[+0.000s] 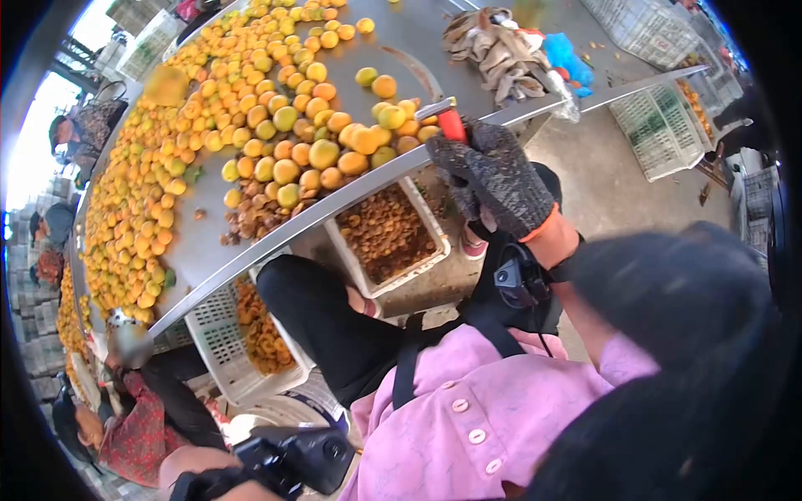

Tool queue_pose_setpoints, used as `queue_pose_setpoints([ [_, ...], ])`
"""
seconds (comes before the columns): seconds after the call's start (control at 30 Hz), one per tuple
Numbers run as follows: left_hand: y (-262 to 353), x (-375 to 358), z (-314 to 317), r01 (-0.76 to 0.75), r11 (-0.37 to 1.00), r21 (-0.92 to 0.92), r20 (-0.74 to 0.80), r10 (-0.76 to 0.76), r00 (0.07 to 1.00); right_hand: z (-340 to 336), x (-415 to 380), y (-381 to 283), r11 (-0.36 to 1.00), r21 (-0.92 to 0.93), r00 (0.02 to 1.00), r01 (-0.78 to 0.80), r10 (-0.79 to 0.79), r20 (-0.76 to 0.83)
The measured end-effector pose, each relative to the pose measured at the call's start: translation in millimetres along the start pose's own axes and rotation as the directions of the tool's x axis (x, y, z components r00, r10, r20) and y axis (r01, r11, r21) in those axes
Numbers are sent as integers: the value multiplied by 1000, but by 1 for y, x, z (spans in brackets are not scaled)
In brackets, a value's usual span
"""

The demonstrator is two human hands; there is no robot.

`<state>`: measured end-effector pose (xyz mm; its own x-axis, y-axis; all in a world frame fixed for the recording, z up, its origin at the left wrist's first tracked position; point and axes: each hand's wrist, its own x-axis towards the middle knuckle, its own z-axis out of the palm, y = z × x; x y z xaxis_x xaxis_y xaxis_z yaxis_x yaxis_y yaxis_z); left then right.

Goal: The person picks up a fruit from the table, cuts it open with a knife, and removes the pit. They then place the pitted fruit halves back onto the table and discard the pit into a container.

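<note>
My right hand [501, 179], in a dark grey knit glove with an orange cuff, is closed around the red handle of a metal-ended tool [452, 123] at the table edge. Just left of it, yellow and orange fruits [324, 154] lie heaped on the metal table [196, 259]. At the lower left, bare skin of my left hand or wrist [185, 461] shows beside a black strap and a wrist camera; its fingers are not visible. Brown, shrivelled pieces [257, 214] lie near the table's edge.
Beneath the table edge stand a white crate of brown pieces [439, 250] and another of orange pieces [219, 351]. Crumpled cloths [501, 58] and a blue bag [568, 60] lie on the table. A co-worker in red [138, 442] is at left; a crate [660, 134] stands at right.
</note>
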<state>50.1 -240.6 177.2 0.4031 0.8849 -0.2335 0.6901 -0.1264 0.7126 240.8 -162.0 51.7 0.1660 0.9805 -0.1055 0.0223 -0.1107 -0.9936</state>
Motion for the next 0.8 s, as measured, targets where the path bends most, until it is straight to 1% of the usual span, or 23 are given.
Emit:
queue_pose_setpoints([
  [0.07,-4,0,10,64,979,-193,0,-65,998,-5,-2,2,994,42,994,-101,102,-40],
  [0.1,-6,1,13,88,956,-278,-5,-93,996,-7,-3,0,994,1,993,-113,113,-36],
  [0.13,-8,2,14,111,927,-359,-11,-124,992,-8,1,12,1000,0,999,3,-3,-33],
  [0.17,-10,2,15,134,889,-438,-14,-155,988,-8,0,10,999,38,999,-18,19,-36],
  [0.2,-12,1,15,162,844,-511,-4,-191,982,-7,-3,10,996,81,998,-47,51,-40],
  [0.23,-13,-1,15,190,790,-583,7,-229,974,-7,-6,12,996,74,998,-41,44,-38],
  [0.3,-18,-1,16,208,648,-732,16,-288,957,-9,-4,10,983,160,992,-92,104,-69],
  [0.33,-22,2,15,214,579,-787,36,-303,952,-11,-3,5,995,45,992,-83,87,-91],
  [0.37,-28,3,13,228,512,-828,61,-322,945,-14,-3,6,999,-7,994,-48,47,-103],
  [0.4,-34,3,5,247,464,-851,87,-339,937,-11,-2,7,999,-35,993,-11,7,-122],
  [0.43,-39,-2,0,299,395,-869,143,-378,915,-12,-3,6,991,-110,991,75,-87,-104],
  [0.47,-43,-10,-9,394,331,-858,237,-424,874,-14,-9,6,979,-168,984,118,-137,-112],
  [0.5,-47,-13,-17,477,267,-838,324,-461,826,-10,-12,5,993,-76,985,94,-104,-136],
  [0.53,-44,-5,-20,511,200,-836,378,-464,801,-9,-13,12,994,-72,979,86,-98,-177],
  [0.6,-60,5,-29,540,56,-840,459,-458,761,-7,-6,26,956,-139,949,260,-279,-144],
  [0.63,-67,10,-36,553,-18,-833,497,-461,735,-3,-7,26,927,-227,919,300,-344,-190],
  [0.67,-73,17,-41,554,-90,-828,529,-453,718,-2,-9,28,921,-233,910,312,-361,-206],
  [0.7,-77,24,-50,551,-159,-820,558,-440,704,0,-9,30,880,-309,873,360,-434,-221],
  [0.73,-66,30,-44,546,-227,-807,586,-424,690,2,-9,33,832,-385,832,400,-506,-229],
  [0.77,-53,35,-36,544,-295,-786,618,-406,673,1,-8,38,837,-356,829,416,-510,-231],
  [0.8,-44,40,-30,579,-22,-815,535,-416,736,0,-10,38,828,-365,814,425,-526,-246],
])
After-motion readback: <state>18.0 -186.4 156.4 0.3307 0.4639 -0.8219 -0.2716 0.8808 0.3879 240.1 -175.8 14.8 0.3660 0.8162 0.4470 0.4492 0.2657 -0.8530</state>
